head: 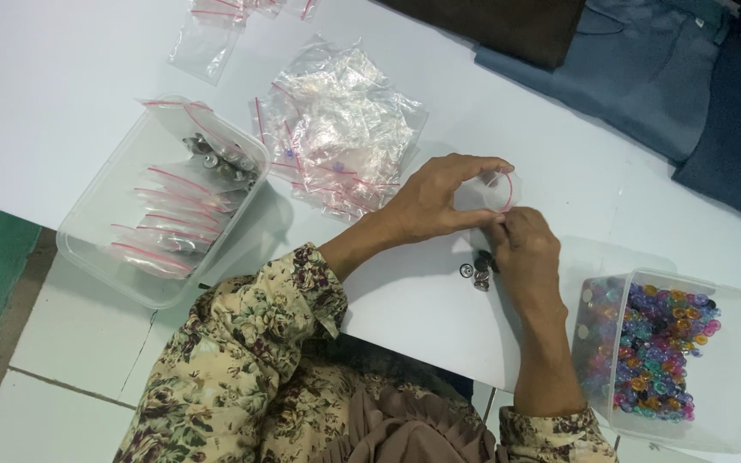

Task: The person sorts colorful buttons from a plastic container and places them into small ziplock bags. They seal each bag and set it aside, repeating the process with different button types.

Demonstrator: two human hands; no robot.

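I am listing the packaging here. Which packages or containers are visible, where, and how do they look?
Small clear bag: held by both hands, red strip.
Heap of empty clear bags: table centre, red strips.
Clear tub: left, holds filled bags.
Clear tub: right, holds colourful beads.

Floral cream sleeve (242,343), red-striped clear bags (340,129), multicoloured beads (658,347) in a clear tub (731,369), white table (62,60).

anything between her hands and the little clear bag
Nothing visible: both the left hand and the right hand already touch the small clear bag, held above the white table.
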